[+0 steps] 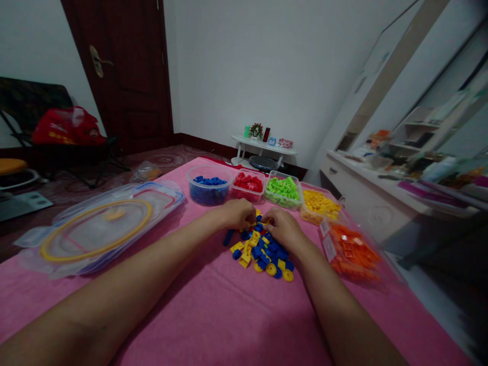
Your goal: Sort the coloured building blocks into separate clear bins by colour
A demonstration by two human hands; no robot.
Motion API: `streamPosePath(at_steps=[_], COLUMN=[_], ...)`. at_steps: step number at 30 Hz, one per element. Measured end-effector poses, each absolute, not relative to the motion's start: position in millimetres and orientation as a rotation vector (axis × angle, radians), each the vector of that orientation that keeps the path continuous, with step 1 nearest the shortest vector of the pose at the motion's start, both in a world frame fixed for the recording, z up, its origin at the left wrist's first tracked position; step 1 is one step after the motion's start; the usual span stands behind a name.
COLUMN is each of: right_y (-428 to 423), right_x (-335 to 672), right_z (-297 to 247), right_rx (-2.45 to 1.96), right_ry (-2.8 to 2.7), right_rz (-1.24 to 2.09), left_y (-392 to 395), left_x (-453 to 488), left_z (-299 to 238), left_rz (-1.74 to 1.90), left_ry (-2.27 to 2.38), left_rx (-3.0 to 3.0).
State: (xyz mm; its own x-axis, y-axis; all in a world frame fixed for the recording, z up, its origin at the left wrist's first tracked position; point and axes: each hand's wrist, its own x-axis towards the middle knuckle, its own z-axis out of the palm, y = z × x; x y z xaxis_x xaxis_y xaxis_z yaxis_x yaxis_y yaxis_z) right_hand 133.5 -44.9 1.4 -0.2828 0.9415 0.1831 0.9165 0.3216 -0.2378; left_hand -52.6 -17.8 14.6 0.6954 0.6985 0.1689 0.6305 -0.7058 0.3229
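Note:
A loose pile of blue and yellow toy building bricks [263, 249], with some round pieces, lies on the pink cloth [213, 305]. My left hand [239, 213] reaches to the far left side of the pile, its fingers curled downward among the bricks. Opposite it, my right hand [284, 227] bends over the far right side, thumb and fingers drawn together at the bricks. Whatever is between the fingertips of either hand is too small and too hidden to name.
Behind the pile stand tubs of blue bricks [208, 190], red bricks [248, 182], green bricks [282, 189] and yellow bricks [321, 203]. A clear container of orange bricks [353, 251] lies at the right. Stacked plastic lids [91, 231] occupy the left side.

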Motion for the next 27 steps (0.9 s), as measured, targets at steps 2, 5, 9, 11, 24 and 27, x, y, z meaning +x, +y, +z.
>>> streamPosePath(at_steps=[2, 5, 9, 11, 24, 27], right_y=[-46, -49, -52, -53, -50, -49], right_x=[133, 133, 136, 136, 136, 136], right_z=[4, 12, 27, 32, 29, 28], right_rx=[-1.689, -1.729, -1.699, -1.656, -1.503, -1.435], right_ry=[-2.284, -2.224, -2.155, -2.133, -2.092, -2.041], right_rz=[0.099, 0.08, 0.097, 0.093, 0.222, 0.253], left_y=[-17, -17, -25, -33, -55, -50], left_x=[-53, -57, -60, -58, -39, -43], left_z=[16, 25, 41, 47, 50, 52], left_rz=[0.445, 0.495, 0.309, 0.155, -0.213, -0.172], left_ry=[1.083, 1.002, 0.834, 0.8, 0.853, 0.841], left_rx=[2.651, 2.579, 2.43, 2.432, 2.677, 2.662])
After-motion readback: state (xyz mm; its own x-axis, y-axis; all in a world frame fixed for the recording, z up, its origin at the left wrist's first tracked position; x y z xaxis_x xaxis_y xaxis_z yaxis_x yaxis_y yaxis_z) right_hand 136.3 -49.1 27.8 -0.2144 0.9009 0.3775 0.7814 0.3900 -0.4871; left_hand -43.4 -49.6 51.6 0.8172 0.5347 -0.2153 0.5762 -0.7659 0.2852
